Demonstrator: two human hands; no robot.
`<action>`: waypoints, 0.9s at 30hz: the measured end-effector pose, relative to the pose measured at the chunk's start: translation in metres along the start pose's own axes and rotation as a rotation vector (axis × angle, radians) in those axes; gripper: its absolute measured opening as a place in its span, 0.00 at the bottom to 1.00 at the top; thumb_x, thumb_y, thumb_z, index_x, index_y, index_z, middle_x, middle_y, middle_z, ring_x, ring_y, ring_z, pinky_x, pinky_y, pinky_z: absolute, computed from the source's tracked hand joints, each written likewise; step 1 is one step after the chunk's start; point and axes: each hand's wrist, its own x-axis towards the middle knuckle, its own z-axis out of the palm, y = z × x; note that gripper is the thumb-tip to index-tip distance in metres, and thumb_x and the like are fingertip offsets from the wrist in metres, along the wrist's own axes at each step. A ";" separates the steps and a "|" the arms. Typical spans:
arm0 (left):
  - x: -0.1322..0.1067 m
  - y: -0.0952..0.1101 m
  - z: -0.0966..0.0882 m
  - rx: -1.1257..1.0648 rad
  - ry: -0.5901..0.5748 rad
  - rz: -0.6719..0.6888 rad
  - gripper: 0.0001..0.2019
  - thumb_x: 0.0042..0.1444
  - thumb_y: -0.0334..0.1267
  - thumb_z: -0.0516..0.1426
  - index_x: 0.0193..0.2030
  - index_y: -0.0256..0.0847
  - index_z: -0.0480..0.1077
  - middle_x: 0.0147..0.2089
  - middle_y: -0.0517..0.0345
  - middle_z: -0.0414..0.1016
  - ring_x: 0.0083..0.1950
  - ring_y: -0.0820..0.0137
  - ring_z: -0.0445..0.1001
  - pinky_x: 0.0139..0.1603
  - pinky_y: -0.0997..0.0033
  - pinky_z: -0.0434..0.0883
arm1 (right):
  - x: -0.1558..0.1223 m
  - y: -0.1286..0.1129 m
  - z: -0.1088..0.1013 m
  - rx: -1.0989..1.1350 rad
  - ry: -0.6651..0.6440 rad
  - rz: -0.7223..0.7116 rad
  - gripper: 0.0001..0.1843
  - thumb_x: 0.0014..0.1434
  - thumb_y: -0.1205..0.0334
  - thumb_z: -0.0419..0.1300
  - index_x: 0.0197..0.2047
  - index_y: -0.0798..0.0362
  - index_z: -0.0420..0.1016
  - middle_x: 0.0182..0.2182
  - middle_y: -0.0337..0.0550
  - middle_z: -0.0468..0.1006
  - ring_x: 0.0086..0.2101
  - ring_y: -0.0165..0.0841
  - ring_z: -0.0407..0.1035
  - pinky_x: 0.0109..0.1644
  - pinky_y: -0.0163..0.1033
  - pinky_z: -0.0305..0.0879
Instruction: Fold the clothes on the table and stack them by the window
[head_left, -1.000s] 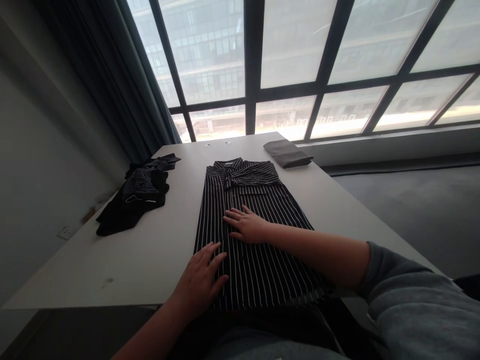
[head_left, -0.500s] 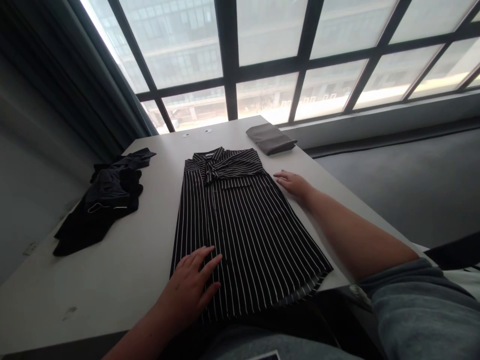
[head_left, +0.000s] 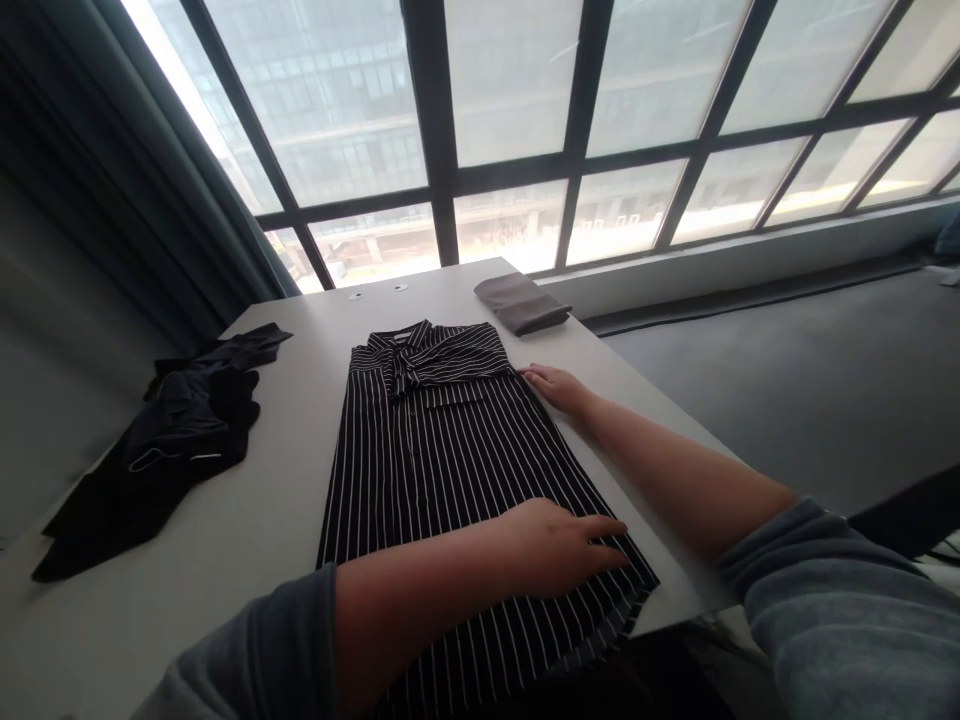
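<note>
Shirt (head_left: 442, 455) found front up on the counter (head_left: 289, 480), collar (head_left: 401, 335) toward the far end, hem (head_left: 611, 620) at the near edge. One sleeve (head_left: 461, 355) lies folded across the upper front, an arrangement that appears to keep it within the shirt's outline. The right hand (head_left: 559, 387) is at the right side edge, just nearer than the sleeve, fingers extended with tips at the cloth. The left arm crosses over the shirt, which puts the left hand (head_left: 551, 555) along the same edge close to the hem, fingers outstretched and parted. Whether either set of fingers pinches fabric cannot be told (the undersides are hidden). Contact at two spaced points presumably steadies that edge. Dark clothes (head_left: 191, 420) lie in a loose heap at left, well apart from the shirt; the white surface showing between gives the wider room for moving. At right the margin is narrower, bounded by the counter's edge and partly taken by the right forearm. A folded grey cloth (head_left: 521, 303) sits at far right, near that edge, apart from the shirt.
</note>
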 end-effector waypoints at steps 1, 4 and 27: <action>0.007 -0.003 -0.001 0.005 -0.010 -0.011 0.23 0.72 0.37 0.52 0.72 0.49 0.67 0.79 0.51 0.61 0.43 0.67 0.83 0.36 0.66 0.75 | 0.010 -0.001 0.000 -0.014 -0.015 -0.019 0.27 0.77 0.55 0.46 0.70 0.48 0.74 0.68 0.40 0.73 0.71 0.40 0.62 0.76 0.44 0.54; 0.023 -0.011 -0.002 0.010 0.011 -0.037 0.23 0.73 0.38 0.50 0.73 0.50 0.66 0.74 0.51 0.67 0.42 0.66 0.83 0.30 0.66 0.73 | 0.051 -0.007 0.000 -0.044 -0.092 -0.029 0.27 0.77 0.55 0.46 0.73 0.49 0.71 0.71 0.40 0.70 0.70 0.41 0.63 0.76 0.44 0.54; -0.076 0.027 -0.005 0.125 0.466 -0.238 0.08 0.72 0.38 0.55 0.53 0.43 0.73 0.51 0.53 0.73 0.43 0.66 0.70 0.34 0.67 0.68 | 0.199 -0.135 -0.002 -0.121 -0.122 -0.069 0.28 0.78 0.53 0.47 0.68 0.60 0.74 0.64 0.61 0.76 0.63 0.47 0.71 0.66 0.47 0.69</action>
